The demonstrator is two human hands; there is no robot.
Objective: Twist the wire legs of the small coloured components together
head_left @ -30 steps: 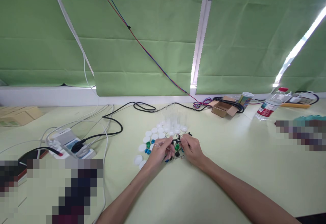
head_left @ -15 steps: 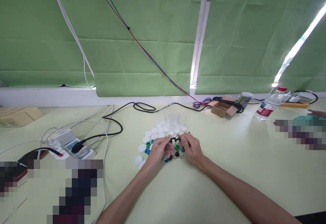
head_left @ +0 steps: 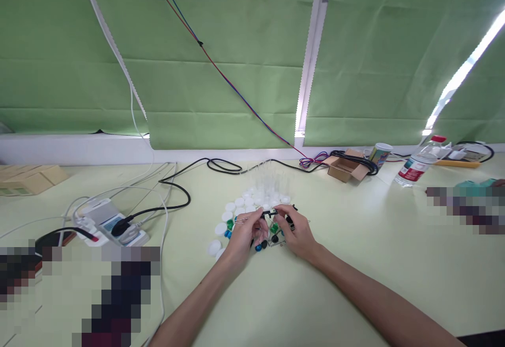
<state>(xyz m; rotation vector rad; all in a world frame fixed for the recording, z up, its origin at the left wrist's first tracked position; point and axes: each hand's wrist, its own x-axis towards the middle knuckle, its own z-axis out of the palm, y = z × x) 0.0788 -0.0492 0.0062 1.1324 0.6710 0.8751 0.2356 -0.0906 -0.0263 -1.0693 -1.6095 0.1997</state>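
Observation:
A small black part (head_left: 270, 212), too small to name surely, spans the gap between my two hands. My left hand (head_left: 248, 234) pinches its left end between thumb and forefinger. Thin metal pins (head_left: 240, 220) stick out to the left of that hand. My right hand (head_left: 295, 231) has its fingertips closed at the part's right end. Under and between the hands lie a green knob-like piece (head_left: 274, 227), a black round piece (head_left: 275, 238) and a blue piece (head_left: 258, 247). White round discs (head_left: 220, 228) lie left of my left hand.
Clear upright tubes (head_left: 272, 181) stand behind the hands. A black cable (head_left: 185, 192) runs to a power strip (head_left: 126, 234) at left. At back right are an open cardboard box (head_left: 342, 171), a can (head_left: 379, 156) and a bottle (head_left: 412, 169). Another person's sleeve (head_left: 471, 192) shows far right.
My right hand's fingers have shifted slightly left on the black part, which now lies more level and shows more plainly between the fingertips. My left hand stays almost in place.

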